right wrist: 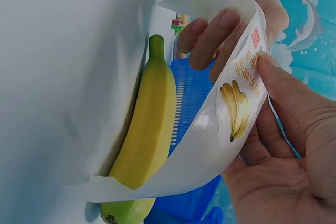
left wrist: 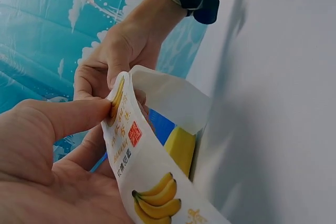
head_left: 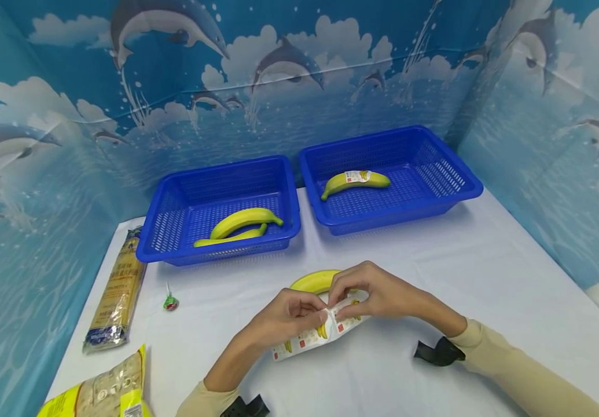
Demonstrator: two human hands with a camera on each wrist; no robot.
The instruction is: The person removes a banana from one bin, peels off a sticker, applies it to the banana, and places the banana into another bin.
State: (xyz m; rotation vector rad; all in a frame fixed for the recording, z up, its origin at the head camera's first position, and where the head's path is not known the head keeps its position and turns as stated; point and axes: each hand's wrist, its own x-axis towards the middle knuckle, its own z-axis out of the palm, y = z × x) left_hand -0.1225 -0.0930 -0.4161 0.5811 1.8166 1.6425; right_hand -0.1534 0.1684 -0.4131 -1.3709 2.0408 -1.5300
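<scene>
Both hands pinch a white strip of banana stickers [head_left: 304, 343], printed with yellow bananas and red marks. My left hand [head_left: 280, 319] has thumb and fingers on the strip near its middle. Close beside it, the right hand [head_left: 382, 292] grips the strip between thumb and fingers. In the left wrist view the strip [left wrist: 149, 153] bends sharply at the fingertips. The right wrist view shows the thumb at the edge of a banana sticker [right wrist: 235, 109]. Just behind the strip, a yellow banana [head_left: 315, 282] with a green stem lies on the white table, partly hidden by the right hand.
A blue basket [head_left: 216, 255] at back left holds two bananas. The blue basket [head_left: 393, 217] at back right holds one banana [head_left: 338, 184] with a sticker on it. Along the left lie a noodle pack [head_left: 117, 289], a green lollipop [head_left: 171, 302] and a yellow bag [head_left: 106, 388].
</scene>
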